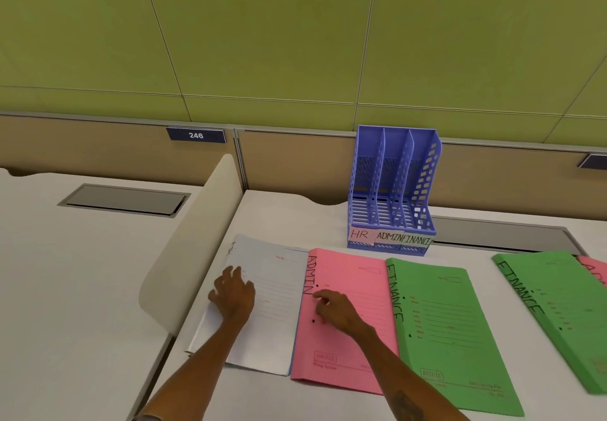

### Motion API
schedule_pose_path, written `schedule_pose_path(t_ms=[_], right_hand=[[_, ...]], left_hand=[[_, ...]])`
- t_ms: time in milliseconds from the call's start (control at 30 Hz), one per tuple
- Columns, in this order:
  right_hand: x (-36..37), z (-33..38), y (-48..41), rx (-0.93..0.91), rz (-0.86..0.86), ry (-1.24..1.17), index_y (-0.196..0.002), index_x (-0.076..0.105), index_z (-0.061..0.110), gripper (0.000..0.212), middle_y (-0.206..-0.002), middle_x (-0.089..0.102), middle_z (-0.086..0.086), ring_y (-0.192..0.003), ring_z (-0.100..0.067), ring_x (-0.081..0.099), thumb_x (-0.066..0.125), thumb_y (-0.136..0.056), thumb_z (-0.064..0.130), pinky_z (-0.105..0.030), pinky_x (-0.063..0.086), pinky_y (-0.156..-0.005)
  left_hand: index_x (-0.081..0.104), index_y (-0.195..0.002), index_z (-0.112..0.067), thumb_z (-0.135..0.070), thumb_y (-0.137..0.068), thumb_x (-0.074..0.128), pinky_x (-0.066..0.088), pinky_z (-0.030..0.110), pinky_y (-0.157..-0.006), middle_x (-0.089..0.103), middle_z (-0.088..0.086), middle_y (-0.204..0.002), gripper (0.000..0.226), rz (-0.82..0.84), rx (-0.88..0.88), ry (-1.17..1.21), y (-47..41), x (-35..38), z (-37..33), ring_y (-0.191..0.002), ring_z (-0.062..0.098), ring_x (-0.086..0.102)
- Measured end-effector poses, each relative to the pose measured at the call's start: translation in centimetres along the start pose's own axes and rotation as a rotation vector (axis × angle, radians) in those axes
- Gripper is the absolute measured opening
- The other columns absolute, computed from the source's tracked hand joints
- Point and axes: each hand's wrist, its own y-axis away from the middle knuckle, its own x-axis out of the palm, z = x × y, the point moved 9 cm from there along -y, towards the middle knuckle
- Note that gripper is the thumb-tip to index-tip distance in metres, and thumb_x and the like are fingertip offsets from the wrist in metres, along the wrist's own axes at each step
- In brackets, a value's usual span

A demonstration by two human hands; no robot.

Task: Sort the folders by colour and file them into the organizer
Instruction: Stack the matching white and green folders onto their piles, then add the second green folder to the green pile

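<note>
A blue three-slot organizer, labelled HR, ADMIN and FINANCE, stands empty at the back of the desk. In front of it lie a white folder, a pink ADMIN folder and a green FINANCE folder side by side. A second green FINANCE folder lies further right, over another pink folder at the frame edge. My left hand rests flat on the white folder's left part, fingers spread. My right hand touches the pink ADMIN folder near its spine, fingers curled.
A curved beige divider panel stands left of the folders, separating the neighbouring desk. Grey cable hatches sit in both desks. A low partition with a "246" plate runs behind, under a green wall.
</note>
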Motion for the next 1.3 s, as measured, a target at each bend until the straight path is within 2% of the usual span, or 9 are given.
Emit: schedule_pose_path(t_ms=[67,167,300,400,533,767,1000,1167,1300], right_hand=[[-0.9,-0.1,0.3,-0.014,-0.037,0.006,-0.138,0.053,0.008,0.038,-0.141,0.054,-0.011,-0.108,-0.022,0.063,0.045,-0.101,0.012,-0.028,0.052,-0.091],[-2.4,-1.1,1.1,0.005,-0.086,0.044,-0.141,0.050,0.012,0.041,-0.145,0.049,-0.007,-0.131,-0.022,0.048,0.049,-0.100,0.019,-0.037,0.040,-0.111],[-4.5,-3.1,2.5,0.044,-0.131,0.092,-0.144,0.045,0.016,0.046,-0.154,0.038,-0.002,-0.142,-0.021,0.033,0.051,-0.100,0.026,-0.043,0.028,-0.119],[-6.0,-4.7,3.5,0.070,-0.149,0.170,-0.149,0.039,0.021,0.050,-0.161,0.024,0.003,-0.149,-0.021,0.020,0.048,-0.101,0.032,-0.046,0.017,-0.122],[-8.6,-7.0,5.2,0.093,-0.215,0.194,-0.150,0.038,0.023,0.052,-0.164,0.017,0.002,-0.151,-0.021,0.015,0.048,-0.101,0.037,-0.049,0.012,-0.121],[-13.6,-11.7,8.7,0.175,-0.308,0.142,-0.148,0.042,0.021,0.052,-0.163,0.018,0.001,-0.150,-0.025,0.017,0.052,-0.099,0.036,-0.055,0.017,-0.119],[-18.6,-17.4,12.8,0.263,-0.422,0.097,-0.144,0.046,0.017,0.047,-0.161,0.025,-0.002,-0.147,-0.025,0.022,0.053,-0.099,0.028,-0.048,0.021,-0.119],[-22.3,-22.2,16.5,0.334,-0.606,-0.035,-0.140,0.049,0.011,0.043,-0.152,0.039,-0.007,-0.138,-0.027,0.035,0.053,-0.098,0.019,-0.041,0.030,-0.113],[-24.9,-26.5,20.1,0.464,-0.822,-0.204,-0.139,0.049,0.006,0.042,-0.147,0.044,-0.013,-0.135,-0.033,0.038,0.052,-0.098,0.013,-0.045,0.032,-0.111]], left_hand=[[0.039,-0.146,-0.021,-0.034,-0.099,0.047,0.027,0.044,-0.115,0.032,-0.001,-0.156,0.050,0.016,0.085,-0.010,0.7,0.6,-2.0,-0.143,0.022,0.029],[0.034,-0.150,-0.019,-0.039,-0.101,0.042,0.019,0.043,-0.121,0.029,0.000,-0.159,0.053,0.051,0.204,-0.010,2.1,1.7,-5.2,-0.148,0.020,0.022],[0.009,-0.156,-0.018,-0.052,-0.101,0.025,0.004,0.050,-0.122,0.009,0.000,-0.164,0.067,0.163,0.323,-0.024,4.3,3.6,-9.0,-0.153,0.025,0.003],[0.000,-0.156,-0.019,-0.059,-0.097,0.017,0.000,0.057,-0.121,-0.002,0.002,-0.165,0.074,0.254,0.371,-0.046,6.1,5.2,-11.5,-0.152,0.030,-0.005],[-0.003,-0.156,-0.021,-0.055,-0.101,0.024,-0.001,0.059,-0.120,-0.004,0.001,-0.165,0.070,0.321,0.395,-0.058,8.3,7.2,-14.4,-0.152,0.031,-0.007],[0.000,-0.156,-0.019,-0.054,-0.101,0.028,0.003,0.059,-0.120,-0.003,0.002,-0.165,0.072,0.356,0.457,-0.062,12.3,9.9,-19.6,-0.152,0.032,-0.002],[0.005,-0.156,-0.019,-0.053,-0.101,0.029,0.003,0.058,-0.121,0.000,0.002,-0.165,0.069,0.385,0.548,-0.064,16.1,12.7,-24.7,-0.152,0.032,-0.001],[0.009,-0.156,-0.018,-0.049,-0.102,0.031,0.005,0.058,-0.121,0.003,0.003,-0.165,0.066,0.407,0.597,-0.071,18.7,14.7,-28.3,-0.152,0.032,0.000],[0.013,-0.156,-0.018,-0.048,-0.102,0.033,0.005,0.057,-0.122,0.004,0.003,-0.165,0.065,0.424,0.644,-0.098,20.6,16.3,-30.6,-0.152,0.030,0.001]])
